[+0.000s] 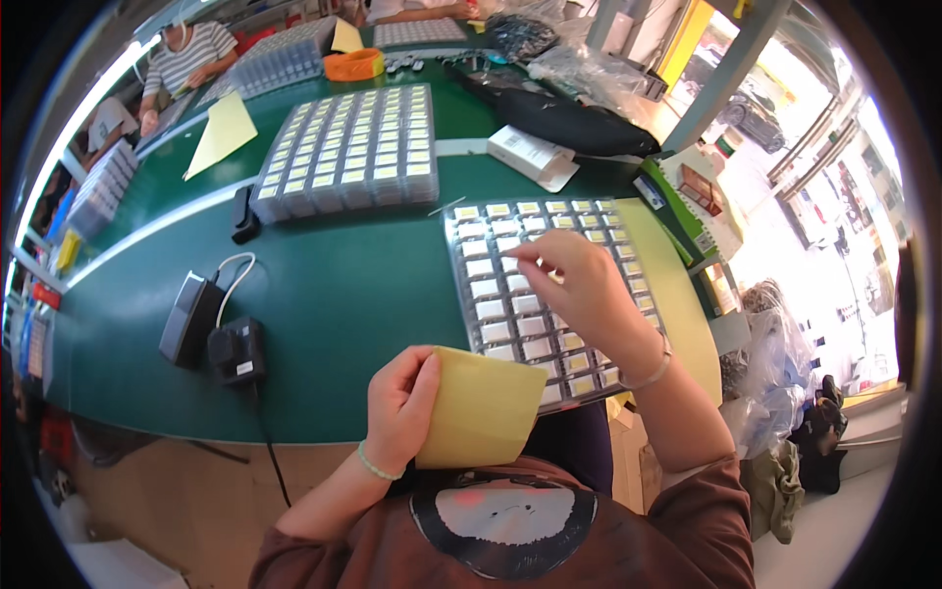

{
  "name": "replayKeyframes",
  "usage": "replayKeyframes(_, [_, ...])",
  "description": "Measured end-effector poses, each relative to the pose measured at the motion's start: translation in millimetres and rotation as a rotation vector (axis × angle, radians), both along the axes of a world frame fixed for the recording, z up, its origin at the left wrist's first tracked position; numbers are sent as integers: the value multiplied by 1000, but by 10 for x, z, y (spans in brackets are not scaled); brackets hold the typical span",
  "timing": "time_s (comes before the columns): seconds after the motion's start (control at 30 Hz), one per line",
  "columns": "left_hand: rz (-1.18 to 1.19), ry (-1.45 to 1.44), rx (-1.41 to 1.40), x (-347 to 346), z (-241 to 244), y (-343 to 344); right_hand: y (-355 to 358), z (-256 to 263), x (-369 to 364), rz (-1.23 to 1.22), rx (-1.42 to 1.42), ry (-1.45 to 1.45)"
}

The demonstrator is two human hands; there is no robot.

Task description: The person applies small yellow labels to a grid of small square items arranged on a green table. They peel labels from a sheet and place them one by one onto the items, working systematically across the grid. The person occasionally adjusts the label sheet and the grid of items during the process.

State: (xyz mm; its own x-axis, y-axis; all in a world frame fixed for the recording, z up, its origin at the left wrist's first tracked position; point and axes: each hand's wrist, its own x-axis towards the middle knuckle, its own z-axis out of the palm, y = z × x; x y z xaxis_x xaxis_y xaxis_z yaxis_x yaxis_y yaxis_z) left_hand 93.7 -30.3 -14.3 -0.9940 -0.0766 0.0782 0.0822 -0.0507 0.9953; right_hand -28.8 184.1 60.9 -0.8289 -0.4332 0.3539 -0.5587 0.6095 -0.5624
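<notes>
My left hand [403,408] grips a pale yellow sheet [482,408] by its left edge, at the table's front edge. Over a clear plastic tray [458,274], my right hand [581,283] hovers with thumb and forefinger brought close together. Whether a small piece is pinched between those fingertips is too fine to make out. Rows of small pieces fill the tray's pockets. Toward the left they show plain white tops [488,309]; toward the right many carry yellowish rectangles [576,364]. My right hand and forearm hide part of the middle and right columns.
Stacked filled trays [349,151] stand beyond, beside a small black device [243,214]. Black power adapters [237,352] with cables lie left. A white carton [533,156], black bag [574,125] and green box [673,210] sit right. Another person [193,55] works at far left.
</notes>
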Motion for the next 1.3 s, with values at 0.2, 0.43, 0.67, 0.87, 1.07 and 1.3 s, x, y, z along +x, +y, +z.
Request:
replayKeyframes(0.2, [15,39,36,5,-81,-18,-71,-1,587,299,-34,-14])
replayKeyframes(0.43, [45,2,-18,-9,-62,6,-107,-185,724,220,46,209])
replayKeyframes(0.67, [72,-6,-10,-13,-86,4,24,12,509,78,-454,62])
replayKeyframes(0.87, [37,18,-48,-35,-94,5,340,-186,-599,-201,-248,-164])
replayKeyframes(1.07, [23,-11,18,-31,-69,10,380,-388,-939,-201,-318,-498])
replayKeyframes(1.3, [16,-11,3,-8,-74,0,360,-431,-978,-166,-300,-530])
